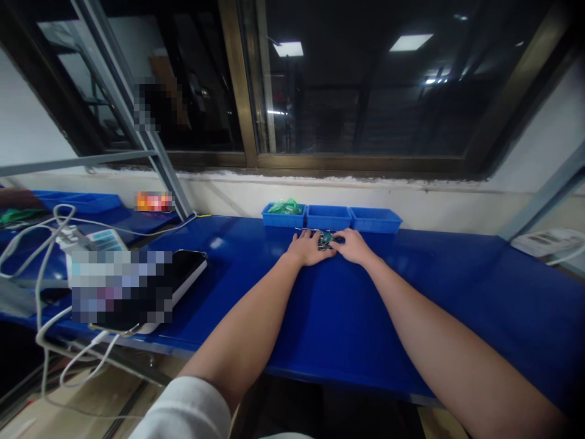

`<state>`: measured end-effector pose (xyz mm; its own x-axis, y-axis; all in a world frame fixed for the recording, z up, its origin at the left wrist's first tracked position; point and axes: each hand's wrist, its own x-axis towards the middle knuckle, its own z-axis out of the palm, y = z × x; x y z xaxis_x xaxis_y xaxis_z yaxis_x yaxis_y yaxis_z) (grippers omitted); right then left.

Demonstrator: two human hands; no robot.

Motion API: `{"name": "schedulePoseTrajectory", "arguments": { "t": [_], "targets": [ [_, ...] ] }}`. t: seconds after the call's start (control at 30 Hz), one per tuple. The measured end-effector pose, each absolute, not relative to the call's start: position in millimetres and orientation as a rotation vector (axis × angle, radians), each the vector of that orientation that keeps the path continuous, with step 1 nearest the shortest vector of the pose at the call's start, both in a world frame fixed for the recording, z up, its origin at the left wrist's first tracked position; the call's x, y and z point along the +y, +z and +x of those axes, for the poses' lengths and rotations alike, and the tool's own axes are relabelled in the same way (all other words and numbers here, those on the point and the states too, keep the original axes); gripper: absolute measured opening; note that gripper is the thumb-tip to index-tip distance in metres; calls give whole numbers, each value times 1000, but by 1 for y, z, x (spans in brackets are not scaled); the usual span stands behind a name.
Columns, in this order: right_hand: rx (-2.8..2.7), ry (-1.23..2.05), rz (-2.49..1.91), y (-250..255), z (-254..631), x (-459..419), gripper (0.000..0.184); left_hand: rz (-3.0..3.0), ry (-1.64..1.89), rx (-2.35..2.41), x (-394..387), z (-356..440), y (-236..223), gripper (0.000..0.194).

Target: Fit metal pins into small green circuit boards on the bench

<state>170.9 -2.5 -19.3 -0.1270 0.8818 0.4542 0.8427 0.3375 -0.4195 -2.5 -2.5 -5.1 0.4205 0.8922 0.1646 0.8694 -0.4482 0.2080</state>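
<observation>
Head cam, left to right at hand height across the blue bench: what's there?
black device → left hand → metal-and-green pile → right hand → white power strip

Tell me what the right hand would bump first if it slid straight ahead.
The right hand points forward and inward, so it would probably meet the small pile of metal pieces first. Its fingertips look almost on the pile, but the depth is hard to judge.

The head camera looks forward and down across the blue workbench toward the window.
</observation>
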Motion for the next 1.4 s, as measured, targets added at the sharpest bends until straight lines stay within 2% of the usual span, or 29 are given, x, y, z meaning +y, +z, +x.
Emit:
{"name": "schedulePoseTrajectory", "arguments": {
  "t": [0.17, 0.5, 0.8, 1.0, 1.2, 1.4],
  "targets": [
    [-1980, 124, -1423, -18, 174, -1, 20, 2611, 475, 1527, 0, -2, -7, 73],
    [-2033, 5, -1305, -7, 175, -9, 22, 2577, 561, 1540, 1, -2, -3, 76],
    [-1794, 120, -1118, 3, 172, -20, 16, 2559, 619, 1523, 0, -3, -2, 71],
    [-1574, 234, -1131, 3, 170, -16, 23, 2579, 628, 1504, -1, -4, -1, 70],
    [-1344, 507, -1111, 3, 169, -11, 30, 2576, 903, 1404, 1, -3, 0, 53],
    [-1225, 825, -981, 2, 166, -8, 33, 2450, 1313, 1160, 4, 1, 4, 17]
  ]
}}
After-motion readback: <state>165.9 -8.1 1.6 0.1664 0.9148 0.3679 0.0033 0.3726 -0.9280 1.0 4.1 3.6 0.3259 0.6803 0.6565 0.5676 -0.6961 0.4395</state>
